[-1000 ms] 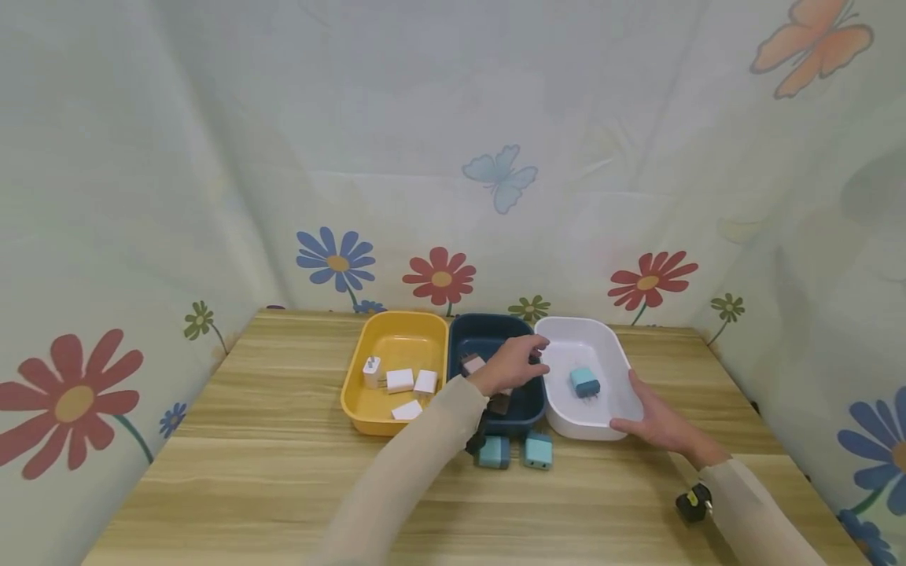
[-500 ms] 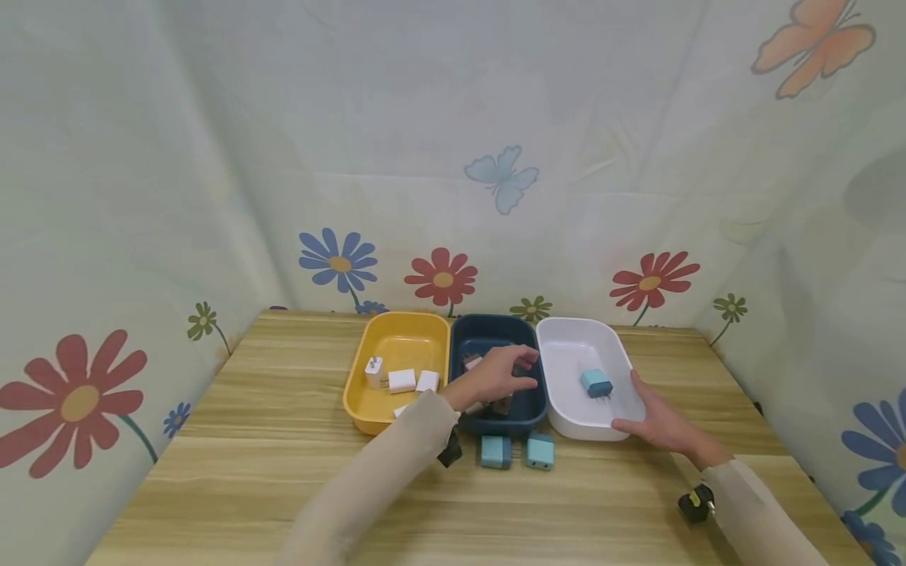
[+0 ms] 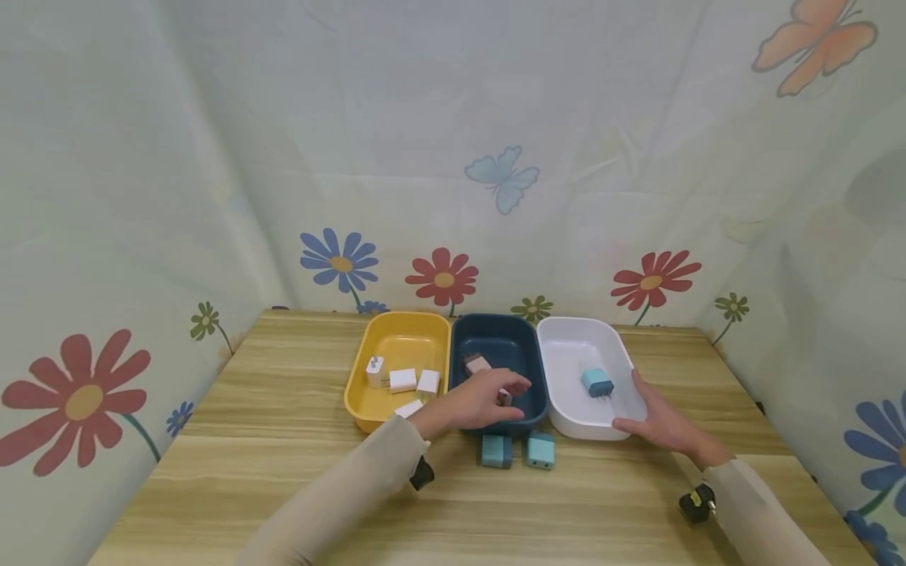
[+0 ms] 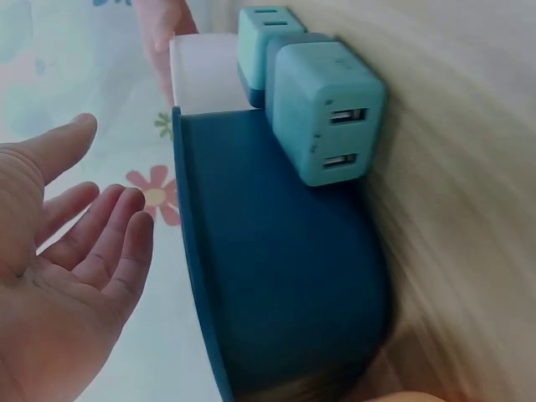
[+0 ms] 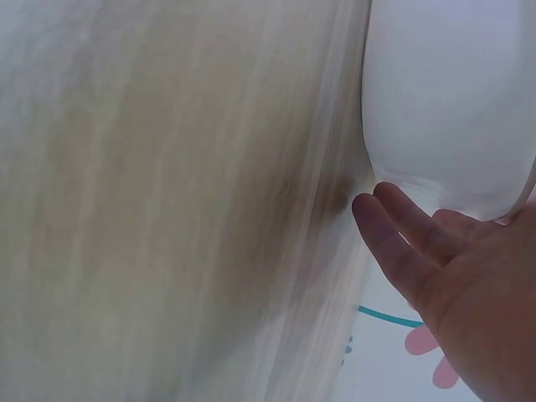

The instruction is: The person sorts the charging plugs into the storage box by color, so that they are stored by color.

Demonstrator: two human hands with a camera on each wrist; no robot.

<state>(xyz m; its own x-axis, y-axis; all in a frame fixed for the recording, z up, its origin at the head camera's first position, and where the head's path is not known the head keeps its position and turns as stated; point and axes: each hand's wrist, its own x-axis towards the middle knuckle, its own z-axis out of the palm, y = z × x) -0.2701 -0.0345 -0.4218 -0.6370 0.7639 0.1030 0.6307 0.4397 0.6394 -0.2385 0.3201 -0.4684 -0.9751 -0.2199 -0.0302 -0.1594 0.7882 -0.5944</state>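
Observation:
My left hand (image 3: 481, 397) hovers over the near part of the navy tray (image 3: 499, 336), fingers loosely bent and apart, palm bare in the left wrist view. Brownish plug chargers (image 3: 477, 364) lie in that tray, partly hidden by this hand. On the right, my right hand (image 3: 665, 420) rests against the near right corner of the white tray (image 3: 575, 350), thumb at the front rim. Its fingers (image 5: 406, 222) stretch straight along the outer wall. A teal charger (image 3: 598, 383) with a darker blue end lies inside the white tray.
Two teal chargers, one on the left (image 3: 496, 452) and one on the right (image 3: 541, 450), sit on the wooden table (image 3: 283, 440) before the navy tray. A yellow tray (image 3: 403, 346) with several white chargers (image 3: 403, 380) adjoins it. Flower-printed cloth (image 3: 396, 157) hangs behind.
My left hand has drawn back leftward and nearer, away from the white tray's edge. The teal charger in the white tray has shifted slightly right. My right hand stays put.

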